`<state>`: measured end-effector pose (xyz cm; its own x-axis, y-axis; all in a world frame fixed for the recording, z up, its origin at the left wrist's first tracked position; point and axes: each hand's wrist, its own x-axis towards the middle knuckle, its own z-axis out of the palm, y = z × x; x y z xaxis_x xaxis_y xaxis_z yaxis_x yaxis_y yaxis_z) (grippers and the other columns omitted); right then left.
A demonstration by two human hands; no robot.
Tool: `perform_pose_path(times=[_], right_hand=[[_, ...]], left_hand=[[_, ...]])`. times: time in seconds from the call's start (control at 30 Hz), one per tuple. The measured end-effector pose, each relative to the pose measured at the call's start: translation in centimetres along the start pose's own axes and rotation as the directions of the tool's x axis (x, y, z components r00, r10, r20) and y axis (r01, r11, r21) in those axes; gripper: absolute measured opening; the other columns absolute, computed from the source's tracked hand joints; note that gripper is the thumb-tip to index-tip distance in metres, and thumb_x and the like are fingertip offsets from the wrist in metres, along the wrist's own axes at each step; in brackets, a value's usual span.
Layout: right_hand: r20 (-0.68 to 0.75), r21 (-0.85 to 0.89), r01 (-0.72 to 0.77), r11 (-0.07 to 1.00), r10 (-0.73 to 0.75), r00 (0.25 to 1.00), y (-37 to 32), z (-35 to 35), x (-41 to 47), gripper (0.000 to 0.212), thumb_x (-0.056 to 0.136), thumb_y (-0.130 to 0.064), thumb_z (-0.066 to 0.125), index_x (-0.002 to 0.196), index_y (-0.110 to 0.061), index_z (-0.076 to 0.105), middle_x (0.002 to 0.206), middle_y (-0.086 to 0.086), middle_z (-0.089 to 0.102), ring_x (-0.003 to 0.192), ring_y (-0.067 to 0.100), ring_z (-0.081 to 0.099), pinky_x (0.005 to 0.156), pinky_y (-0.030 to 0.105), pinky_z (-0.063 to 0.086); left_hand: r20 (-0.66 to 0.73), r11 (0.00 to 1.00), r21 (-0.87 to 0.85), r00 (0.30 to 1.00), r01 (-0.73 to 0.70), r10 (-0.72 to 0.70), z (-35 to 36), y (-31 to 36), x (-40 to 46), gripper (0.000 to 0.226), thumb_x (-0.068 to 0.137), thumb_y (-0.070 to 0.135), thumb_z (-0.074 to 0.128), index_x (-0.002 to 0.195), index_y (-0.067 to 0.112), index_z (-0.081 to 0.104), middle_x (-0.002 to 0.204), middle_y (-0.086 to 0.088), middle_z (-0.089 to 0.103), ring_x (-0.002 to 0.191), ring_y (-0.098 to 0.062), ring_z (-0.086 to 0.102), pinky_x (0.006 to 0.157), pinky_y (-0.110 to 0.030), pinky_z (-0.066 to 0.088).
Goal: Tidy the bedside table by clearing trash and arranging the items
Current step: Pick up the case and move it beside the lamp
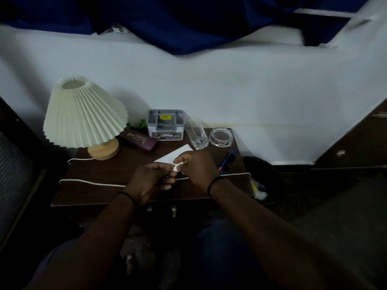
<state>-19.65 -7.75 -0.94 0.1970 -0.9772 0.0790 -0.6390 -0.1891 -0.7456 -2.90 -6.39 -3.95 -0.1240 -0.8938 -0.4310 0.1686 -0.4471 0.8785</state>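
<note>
Both hands meet over the middle of the dark wooden bedside table (94, 185). My left hand (150, 181) and my right hand (199, 166) pinch a small loop of white cable (177, 165) between their fingertips. The rest of the white cable (92, 182) trails left along the front of the table and right toward its edge. A white flat device (178, 153) lies just behind the hands, partly hidden by them.
A pleated cream lamp (83, 116) stands at the back left with a dark case (137, 139) beside it. A grey organiser box (165, 124), a drinking glass (196, 132) and a glass ashtray (221, 136) line the back. Blue sunglasses (227, 162) lie right; a bin (261, 178) stands beside the table.
</note>
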Motion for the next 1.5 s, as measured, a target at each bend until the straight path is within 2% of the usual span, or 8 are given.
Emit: perform_pose_path(times=[0.17, 0.4, 0.53, 0.63, 0.77, 1.13, 1.27, 1.5], right_hand=[[-0.158, -0.22, -0.026, 0.975, -0.009, 0.987, 4.0, -7.2, -0.9, 0.021, 0.084, -0.013, 0.066, 0.103, -0.016, 0.074, 0.102, 0.007, 0.074, 0.096, 0.026, 0.068, 0.085, 0.032, 0.051], [-0.334, -0.417, -0.318, 0.852, 0.182, 0.925, 15.8, -15.0, -3.0, 0.022, 0.091, -0.018, 0.057, 0.108, -0.011, 0.069, 0.113, 0.008, 0.069, 0.108, 0.03, 0.06, 0.089, 0.033, 0.042], [-0.435, -0.319, -0.441, 0.839, 0.284, 0.854, 22.2, -16.2, -3.2, 0.025, 0.094, -0.016, 0.054, 0.114, -0.006, 0.066, 0.118, 0.012, 0.066, 0.113, 0.033, 0.058, 0.095, 0.036, 0.042], [-0.363, -0.205, -0.518, 0.83, 0.427, 0.828, 25.6, -16.0, -2.8, 0.041, 0.094, -0.015, 0.058, 0.133, -0.005, 0.057, 0.137, 0.015, 0.057, 0.128, 0.032, 0.051, 0.108, 0.035, 0.037], [-0.346, -0.185, -0.594, 0.783, 0.514, 0.785, 28.0, -15.3, -2.7, 0.041, 0.09, -0.009, 0.059, 0.132, -0.007, 0.059, 0.139, 0.013, 0.057, 0.131, 0.029, 0.05, 0.111, 0.034, 0.035], [-0.313, -0.325, -0.398, 0.858, 0.3, 0.901, 16.6, -12.9, -0.6, 0.019, 0.09, -0.025, 0.062, 0.098, -0.009, 0.069, 0.106, 0.013, 0.069, 0.104, 0.035, 0.061, 0.087, 0.035, 0.044], [-0.309, -0.24, -0.345, 0.907, 0.265, 0.913, 10.6, -10.3, 0.0, 0.013, 0.084, -0.025, 0.069, 0.087, -0.012, 0.07, 0.097, 0.011, 0.071, 0.099, 0.032, 0.063, 0.084, 0.034, 0.046], [-0.284, -0.212, -0.579, 0.787, 0.517, 0.807, 7.9, -4.9, 1.0, 0.055, 0.088, -0.036, 0.065, 0.129, -0.005, 0.047, 0.128, 0.02, 0.059, 0.119, 0.038, 0.056, 0.097, 0.042, 0.047]], left_hand=[[-0.067, 0.989, 0.139, 0.996, -0.056, 0.066, 6.5, 0.2, 1.0, 0.01, 0.096, 0.005, 0.056, 0.092, 0.003, 0.066, 0.073, -0.011, 0.066, 0.049, -0.015, 0.058, 0.043, -0.022, 0.047], [0.056, 0.959, 0.254, 0.992, -0.127, 0.117, 17.4, 0.2, 4.3, 0.009, 0.096, 0.006, 0.056, 0.096, 0.001, 0.063, 0.072, -0.012, 0.063, 0.053, -0.017, 0.055, 0.041, -0.023, 0.045], [0.083, 0.968, 0.22, 0.991, -0.125, 0.109, 21.6, -0.3, 7.6, 0.009, 0.095, 0.008, 0.058, 0.091, 0.003, 0.064, 0.069, -0.011, 0.063, 0.047, -0.014, 0.056, 0.04, -0.022, 0.045], [0.069, 0.962, 0.219, 0.986, -0.164, 0.153, 22.3, -0.6, 9.6, 0.011, 0.097, 0.01, 0.056, 0.098, 0.002, 0.062, 0.07, -0.011, 0.065, 0.047, -0.014, 0.057, 0.039, -0.024, 0.045], [0.018, 0.95, 0.223, 0.975, -0.218, 0.22, 20.9, -0.3, 10.6, 0.008, 0.098, 0.013, 0.055, 0.093, 0.01, 0.062, 0.068, -0.008, 0.066, 0.045, -0.012, 0.057, 0.036, -0.022, 0.042], [-0.109, 0.947, 0.264, 0.97, -0.183, 0.218, 13.3, 1.5, 4.9, 0.012, 0.098, 0.014, 0.054, 0.088, 0.011, 0.06, 0.07, -0.009, 0.063, 0.048, -0.017, 0.052, 0.039, -0.021, 0.038], [-0.212, 0.964, 0.208, 0.955, -0.164, 0.208, 7.6, 2.4, 1.7, 0.012, 0.095, 0.01, 0.056, 0.084, 0.008, 0.061, 0.068, -0.011, 0.063, 0.04, -0.013, 0.052, 0.037, -0.018, 0.037], [-0.472, 0.985, 0.122, 0.866, -0.121, 0.165, -2.3, 1.0, -0.9, 0.012, 0.092, 0.007, 0.054, 0.084, 0.008, 0.064, 0.067, -0.012, 0.065, 0.047, -0.018, 0.054, 0.037, -0.018, 0.039]])
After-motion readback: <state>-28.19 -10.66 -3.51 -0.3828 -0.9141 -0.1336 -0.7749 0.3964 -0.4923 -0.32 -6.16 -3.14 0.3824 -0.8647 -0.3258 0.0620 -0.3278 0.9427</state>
